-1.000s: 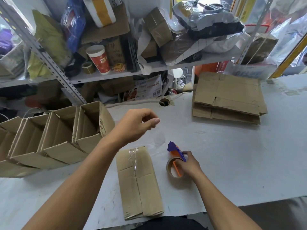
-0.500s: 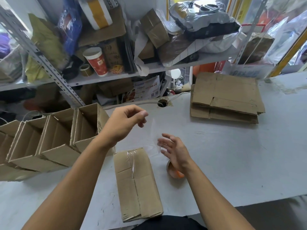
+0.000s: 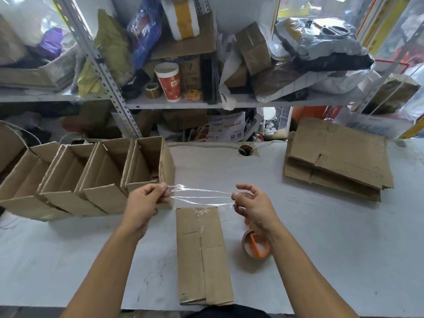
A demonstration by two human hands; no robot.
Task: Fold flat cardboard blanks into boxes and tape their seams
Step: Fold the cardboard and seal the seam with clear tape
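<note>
Tape strip (image 3: pixel 202 195) stretched taut between left hand (image 3: pixel 146 200) and right hand (image 3: pixel 251 203), each pinching one end, above folded box (image 3: pixel 203 255), likely to seal its seam; dispenser (image 3: pixel 255 246) set aside.

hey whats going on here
A person is taping cardboard boxes. The left hand and right hand each pinch an end of a clear tape strip, stretched above the folded box. The tape dispenser lies on the table.
</note>
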